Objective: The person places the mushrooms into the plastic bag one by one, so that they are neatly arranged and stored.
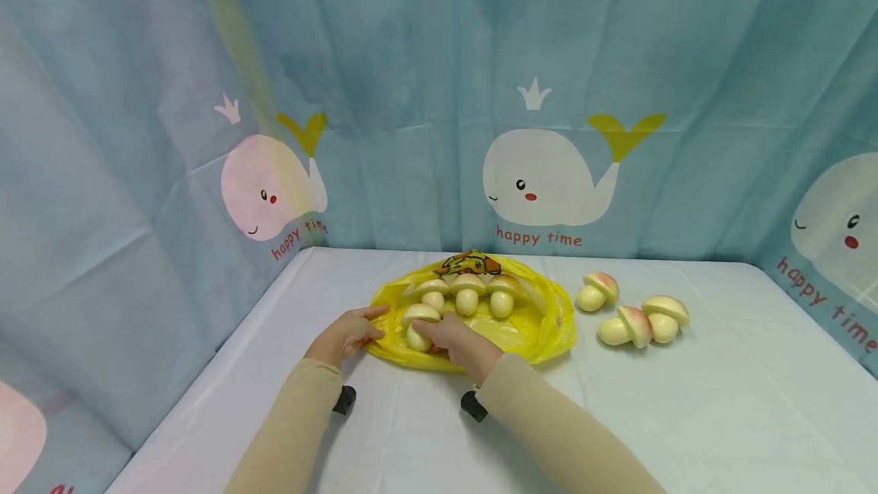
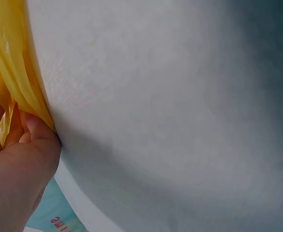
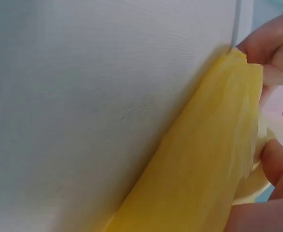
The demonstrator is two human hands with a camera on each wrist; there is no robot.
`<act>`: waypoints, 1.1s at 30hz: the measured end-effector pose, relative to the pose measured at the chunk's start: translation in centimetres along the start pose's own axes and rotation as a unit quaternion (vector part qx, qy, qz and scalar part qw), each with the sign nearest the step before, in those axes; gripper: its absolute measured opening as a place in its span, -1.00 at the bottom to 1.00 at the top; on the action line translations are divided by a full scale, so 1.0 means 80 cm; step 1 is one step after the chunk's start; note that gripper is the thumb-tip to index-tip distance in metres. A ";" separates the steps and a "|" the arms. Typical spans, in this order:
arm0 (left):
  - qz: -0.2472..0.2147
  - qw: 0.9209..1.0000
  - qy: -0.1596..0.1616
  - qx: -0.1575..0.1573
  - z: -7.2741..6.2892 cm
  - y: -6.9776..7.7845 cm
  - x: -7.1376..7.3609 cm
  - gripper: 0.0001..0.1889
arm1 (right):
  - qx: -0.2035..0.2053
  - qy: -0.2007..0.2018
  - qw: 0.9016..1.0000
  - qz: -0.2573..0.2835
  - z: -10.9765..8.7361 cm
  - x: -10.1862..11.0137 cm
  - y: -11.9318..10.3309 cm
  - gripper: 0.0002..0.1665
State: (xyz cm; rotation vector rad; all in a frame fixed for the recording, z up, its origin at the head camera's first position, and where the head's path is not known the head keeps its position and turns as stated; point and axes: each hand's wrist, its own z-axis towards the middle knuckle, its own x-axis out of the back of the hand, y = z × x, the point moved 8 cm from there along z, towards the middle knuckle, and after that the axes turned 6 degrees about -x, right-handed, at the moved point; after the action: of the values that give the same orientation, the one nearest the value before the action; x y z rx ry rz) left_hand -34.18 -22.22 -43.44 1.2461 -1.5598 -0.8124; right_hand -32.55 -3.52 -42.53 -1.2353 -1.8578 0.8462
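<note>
A yellow plastic bag [image 1: 561,330] lies spread on the table with its mouth toward me. At its left edge my left hand [image 1: 346,335] pinches the thin plastic, which the left wrist view shows between the fingers [image 2: 44,135]. My right hand [image 1: 468,343] reaches over the front rim and holds a pale toy mushroom [image 1: 421,319] inside the bag, thumb against it. Behind that one, three more mushrooms [image 1: 468,294] stand in a row in the bag, caps up. The right wrist view shows part of the held mushroom [image 3: 252,186]; the bag's wall hides the rest.
To the right of the bag, three mushrooms with pinkish caps lie on the white table [image 1: 686,418]: one farther back [image 1: 598,292], two touching in front, the left one on its side [image 1: 626,328]. A blue curtain [image 1: 425,97] with whales hangs behind the table.
</note>
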 end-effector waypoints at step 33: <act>0.009 1.000 -0.013 -0.004 0.004 0.000 -0.002 -0.39 | -0.020 -0.019 0.998 -0.050 0.000 0.003 -0.001 -0.19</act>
State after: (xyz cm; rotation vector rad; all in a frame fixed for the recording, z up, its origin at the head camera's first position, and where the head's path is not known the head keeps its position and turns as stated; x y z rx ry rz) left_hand -34.44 -22.08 -43.60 1.2174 -1.5855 -0.8260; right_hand -32.66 -3.36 -42.40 -1.1467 -1.9587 0.7869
